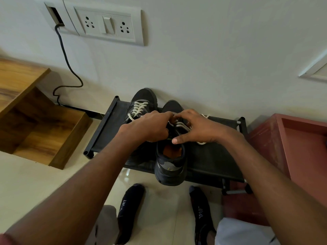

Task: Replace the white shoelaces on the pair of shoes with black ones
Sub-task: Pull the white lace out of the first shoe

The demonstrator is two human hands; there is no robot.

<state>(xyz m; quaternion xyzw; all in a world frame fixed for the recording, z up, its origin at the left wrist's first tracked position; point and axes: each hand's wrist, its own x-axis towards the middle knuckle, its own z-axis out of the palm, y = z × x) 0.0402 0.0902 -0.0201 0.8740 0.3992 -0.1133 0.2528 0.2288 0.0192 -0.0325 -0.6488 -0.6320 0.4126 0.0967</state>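
Observation:
Two dark grey shoes with white laces stand on a low black rack (215, 157). The left shoe (141, 99) is fully laced and points at the wall. The right shoe (170, 167) is nearer to me, its heel hanging over the rack's front edge. My left hand (147, 127) and my right hand (196, 129) meet over its laces (182, 125), fingers curled and pinching the white lace near the upper eyelets. A loose lace end (205, 116) trails to the right. No black laces are in view.
A wooden open shelf unit (35, 121) stands at the left and a reddish-brown box (299, 147) at the right. A black cable (65, 55) drops down the wall from a socket panel (108, 25). My socked feet (130, 209) stand on the tiled floor.

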